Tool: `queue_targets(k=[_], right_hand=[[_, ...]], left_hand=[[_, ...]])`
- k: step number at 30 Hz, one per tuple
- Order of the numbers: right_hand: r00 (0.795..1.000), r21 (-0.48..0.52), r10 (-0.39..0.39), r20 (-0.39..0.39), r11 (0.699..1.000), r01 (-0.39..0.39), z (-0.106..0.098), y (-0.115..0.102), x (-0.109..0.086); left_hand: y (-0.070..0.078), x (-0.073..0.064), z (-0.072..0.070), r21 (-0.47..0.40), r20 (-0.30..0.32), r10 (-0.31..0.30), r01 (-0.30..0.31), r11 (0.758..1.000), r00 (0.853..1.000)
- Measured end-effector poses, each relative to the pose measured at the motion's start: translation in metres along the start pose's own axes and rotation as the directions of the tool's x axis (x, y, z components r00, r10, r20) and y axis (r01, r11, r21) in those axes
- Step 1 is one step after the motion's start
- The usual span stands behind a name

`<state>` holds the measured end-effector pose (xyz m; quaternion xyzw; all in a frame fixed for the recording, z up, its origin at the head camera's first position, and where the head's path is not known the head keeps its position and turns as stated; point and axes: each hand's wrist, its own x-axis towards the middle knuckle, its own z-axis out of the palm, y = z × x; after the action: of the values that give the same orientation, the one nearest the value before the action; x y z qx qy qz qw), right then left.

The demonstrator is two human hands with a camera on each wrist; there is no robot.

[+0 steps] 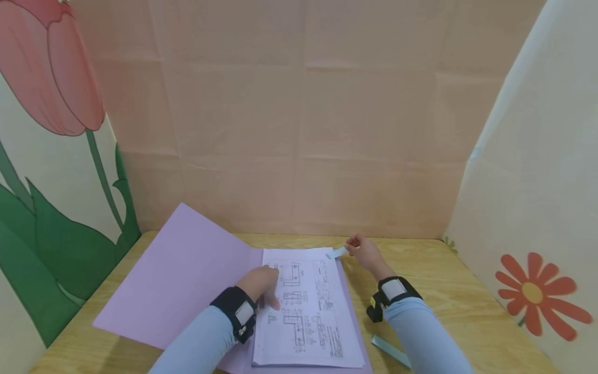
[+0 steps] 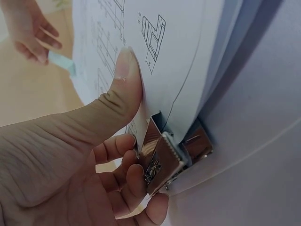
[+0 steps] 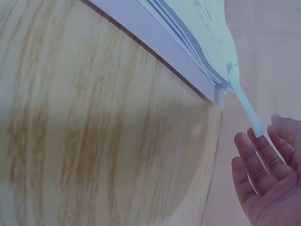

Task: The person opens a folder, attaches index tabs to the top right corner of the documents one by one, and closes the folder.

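In the head view an open lilac folder (image 1: pixel 187 270) holds a stack of printed technical drawings (image 1: pixel 327 311). My left hand (image 1: pixel 261 285) lies at the stack's left edge, its thumb on the top sheet. In the left wrist view its other fingers rest loosely at a metal clip (image 2: pixel 164 160) on the paper's edge. At the stack's top right corner my right hand (image 1: pixel 366 253) pinches one end of a pale blue-green sticky strip (image 1: pixel 337 253). The strip's far end lies at the page corner, as the right wrist view also shows for the strip (image 3: pixel 244 101).
A second pale green strip (image 1: pixel 391 352) lies on the wooden table (image 1: pixel 444 291), beside the right forearm. The folder's cover stands tilted up on the left. A brown paper-like wall (image 1: pixel 299 130) closes the back, with flower-decorated panels (image 1: pixel 537 208) at the sides.
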<state>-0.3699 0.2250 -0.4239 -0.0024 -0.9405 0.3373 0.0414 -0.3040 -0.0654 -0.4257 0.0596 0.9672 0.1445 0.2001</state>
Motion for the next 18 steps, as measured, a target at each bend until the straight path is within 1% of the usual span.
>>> queue_targets(k=[8,12,14,16,17,18], right_hand=[[1.000,0.012,0.030,-0.001,0.999,-0.030,-0.002,0.000,-0.002],[1.000,0.023,0.009,-0.006,1.000,-0.008,-0.004,0.002,-0.002],[1.000,0.011,-0.012,-0.017,1.000,0.012,-0.005,0.002,-0.003],[0.997,-0.058,-0.056,-0.048,0.997,0.053,-0.006,0.000,-0.005],[0.994,-0.117,-0.085,-0.066,0.990,0.077,-0.006,-0.002,-0.006],[0.988,-0.193,-0.134,-0.078,0.974,0.116,-0.006,-0.004,-0.008]], left_hand=[[0.001,-0.002,-0.001,-0.015,0.007,-0.008,0.008,1.000,1.000],[0.000,0.002,0.000,-0.009,0.007,-0.012,0.012,1.000,1.000],[0.000,0.005,0.001,-0.003,0.008,-0.014,0.014,1.000,1.000],[-0.001,0.007,0.003,0.006,0.009,-0.017,0.017,1.000,1.000],[-0.001,0.008,0.003,0.007,0.011,-0.018,0.018,1.000,1.000],[-0.001,0.008,0.003,0.008,0.012,-0.017,0.017,1.000,1.000]])
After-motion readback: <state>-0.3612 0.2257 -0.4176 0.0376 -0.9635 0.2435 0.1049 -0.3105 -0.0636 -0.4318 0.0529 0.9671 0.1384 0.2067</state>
